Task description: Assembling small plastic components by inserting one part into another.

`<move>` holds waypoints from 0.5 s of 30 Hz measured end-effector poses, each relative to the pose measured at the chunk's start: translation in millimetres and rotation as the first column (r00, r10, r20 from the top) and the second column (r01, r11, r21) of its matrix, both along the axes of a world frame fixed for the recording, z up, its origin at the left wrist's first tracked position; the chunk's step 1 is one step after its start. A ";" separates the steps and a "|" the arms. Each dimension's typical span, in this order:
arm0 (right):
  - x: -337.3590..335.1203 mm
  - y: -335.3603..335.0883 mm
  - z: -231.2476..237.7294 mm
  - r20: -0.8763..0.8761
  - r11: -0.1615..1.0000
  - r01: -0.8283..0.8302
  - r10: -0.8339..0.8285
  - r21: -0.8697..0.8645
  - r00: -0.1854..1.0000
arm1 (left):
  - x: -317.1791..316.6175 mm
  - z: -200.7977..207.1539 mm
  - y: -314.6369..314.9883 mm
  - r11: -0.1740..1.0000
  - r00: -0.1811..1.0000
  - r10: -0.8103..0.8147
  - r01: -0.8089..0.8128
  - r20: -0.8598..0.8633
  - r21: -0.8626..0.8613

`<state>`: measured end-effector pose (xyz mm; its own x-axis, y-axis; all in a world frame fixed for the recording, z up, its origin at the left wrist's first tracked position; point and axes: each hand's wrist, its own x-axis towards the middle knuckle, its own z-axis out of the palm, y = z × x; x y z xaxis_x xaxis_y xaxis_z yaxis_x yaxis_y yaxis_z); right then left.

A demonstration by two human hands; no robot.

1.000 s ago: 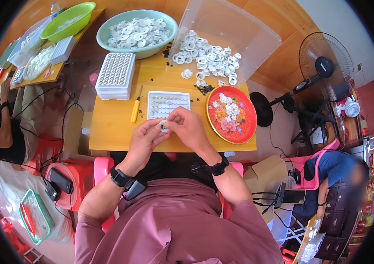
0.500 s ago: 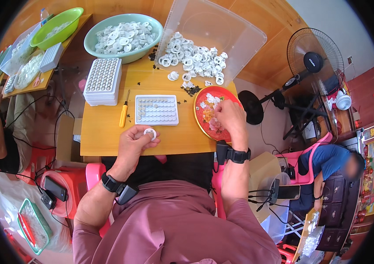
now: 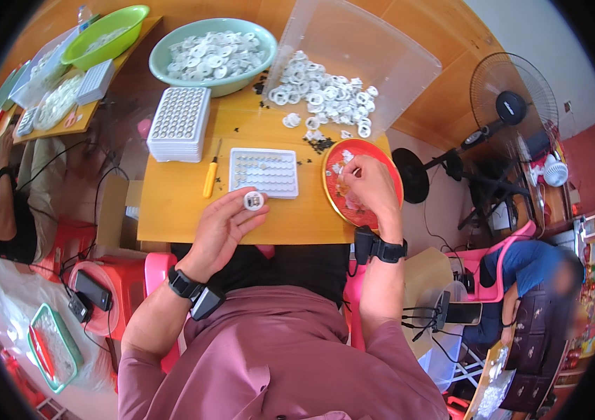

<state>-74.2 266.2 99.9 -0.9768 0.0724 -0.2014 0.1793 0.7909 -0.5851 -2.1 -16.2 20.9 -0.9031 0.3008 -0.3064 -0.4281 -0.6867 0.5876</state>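
Held the white ring pinched steady in left hand fingers, right hand fingers clenched picking from red plate, best kept level over worktop

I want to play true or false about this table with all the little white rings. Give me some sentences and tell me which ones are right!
1. The left hand holds a small white ring in its fingers. True.
2. The right hand is over the green bowl. False: it is over the red plate, and the green bowl sits on another table far to the left.
3. A yellow-handled tool lies between the stack of white trays and the single white tray. True.
4. The pale teal bowl is empty. False: it is full of white rings.
5. Both wrists wear black bands. True.
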 end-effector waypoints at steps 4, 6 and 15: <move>12.5 -34.0 -8.7 -0.325 0.955 -0.282 0.238 -0.093 0.915 | -2.8 -6.0 3.4 0.998 0.999 -0.027 0.029 -0.036 0.056; 20.0 -57.8 -13.2 -0.338 0.925 -0.360 0.302 -0.123 0.891 | -3.0 -5.0 4.9 0.996 1.000 -0.010 0.012 -0.022 0.085; 31.6 -97.8 -34.4 -0.316 0.849 -0.438 0.345 -0.297 0.884 | -5.1 -10.5 0.1 0.984 0.997 0.075 -0.069 -0.029 0.167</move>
<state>-42.6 168.4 65.5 -0.9283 -0.3565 0.1060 -0.2851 0.4988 -0.8185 -7.2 -16.2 10.4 -0.9335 0.2786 -0.2260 -0.3553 -0.8040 0.4769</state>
